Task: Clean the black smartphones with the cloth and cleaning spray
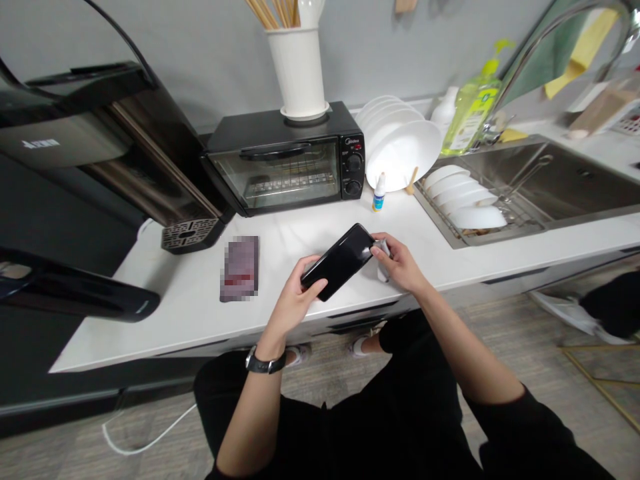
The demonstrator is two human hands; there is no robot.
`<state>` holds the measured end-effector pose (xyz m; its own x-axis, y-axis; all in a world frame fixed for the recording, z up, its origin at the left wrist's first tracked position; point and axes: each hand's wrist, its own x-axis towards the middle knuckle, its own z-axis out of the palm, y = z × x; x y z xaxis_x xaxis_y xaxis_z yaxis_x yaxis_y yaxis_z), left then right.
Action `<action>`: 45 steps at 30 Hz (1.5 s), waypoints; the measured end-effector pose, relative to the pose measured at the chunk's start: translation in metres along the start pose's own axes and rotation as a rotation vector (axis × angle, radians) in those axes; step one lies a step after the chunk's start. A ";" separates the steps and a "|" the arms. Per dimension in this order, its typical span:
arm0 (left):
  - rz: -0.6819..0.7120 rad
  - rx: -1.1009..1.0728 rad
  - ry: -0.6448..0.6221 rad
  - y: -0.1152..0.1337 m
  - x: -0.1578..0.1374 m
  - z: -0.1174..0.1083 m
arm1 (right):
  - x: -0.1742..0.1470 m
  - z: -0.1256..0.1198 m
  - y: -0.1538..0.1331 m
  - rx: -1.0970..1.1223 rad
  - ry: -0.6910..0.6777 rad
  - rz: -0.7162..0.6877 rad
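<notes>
A black smartphone [339, 263] is tilted over the white counter, its glossy dark face up. My left hand [299, 292] is closed around its lower left end, thumb on the face. At the upper right end, my right hand [397, 260] pinches a pale grey-white cloth or tissue [384, 261] against the phone's edge; much of it is hidden by the fingers. Beyond the phone stands a small white bottle [379, 193] with a blue label. A flat purplish item [240, 270], blurred out by pixelation, lies on the counter to the left.
A black toaster oven [290, 177] carries a white utensil holder [299, 70]. Big white plates [403, 153] stand beside it. On the right is a sink [560, 193] with bowls [465, 197] and a green soap bottle [473, 110]. A dark drinks machine [150, 140] occupies the left.
</notes>
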<state>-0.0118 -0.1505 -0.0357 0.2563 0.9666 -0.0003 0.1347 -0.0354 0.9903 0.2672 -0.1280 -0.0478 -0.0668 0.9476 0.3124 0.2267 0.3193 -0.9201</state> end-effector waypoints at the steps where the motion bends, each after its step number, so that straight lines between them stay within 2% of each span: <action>1: -0.007 -0.002 -0.013 0.001 0.000 0.000 | -0.001 0.001 0.000 -0.021 0.000 -0.007; 6: -0.008 -0.035 0.015 0.001 0.002 0.002 | -0.001 0.002 0.002 -0.006 0.043 0.005; 11: 0.021 -0.045 0.013 -0.003 0.001 0.001 | 0.002 0.002 0.003 0.160 0.341 0.112; 13: 0.040 -0.015 -0.042 -0.002 0.000 0.001 | 0.002 0.003 0.000 0.164 0.263 0.115; 15: 0.071 0.026 -0.106 0.001 -0.002 0.001 | 0.001 0.004 -0.004 0.108 0.074 0.092; 17: 0.109 0.056 -0.143 0.003 -0.002 0.002 | 0.000 0.005 -0.008 0.037 -0.052 0.076; 21: 0.155 0.092 -0.138 0.003 -0.002 0.003 | 0.000 0.006 -0.013 0.022 -0.060 0.088; 26: 0.148 0.119 -0.062 0.004 -0.004 0.003 | 0.002 0.006 -0.009 0.015 -0.067 0.128; 30: 0.138 0.169 -0.068 0.008 -0.005 0.004 | 0.000 0.004 -0.006 0.075 -0.077 0.136; 34: 0.140 0.174 -0.070 0.008 -0.004 0.006 | 0.000 0.005 -0.003 0.063 0.017 0.145; 38: 0.162 0.143 -0.010 0.001 -0.001 0.008 | 0.002 0.005 0.006 0.056 0.390 0.148; 40: 0.165 0.148 0.041 -0.002 -0.001 0.009 | 0.003 0.002 0.011 0.039 0.519 0.117; 42: 0.157 0.189 0.083 -0.005 -0.001 0.012 | 0.003 0.001 0.015 -0.005 0.503 0.064; 45: 0.182 0.359 0.135 -0.004 -0.003 0.017 | 0.003 0.003 0.016 -0.067 0.345 -0.015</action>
<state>0.0031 -0.1571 -0.0424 0.1825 0.9602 0.2114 0.4296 -0.2713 0.8613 0.2679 -0.1202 -0.0622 0.2593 0.8799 0.3981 0.2918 0.3215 -0.9008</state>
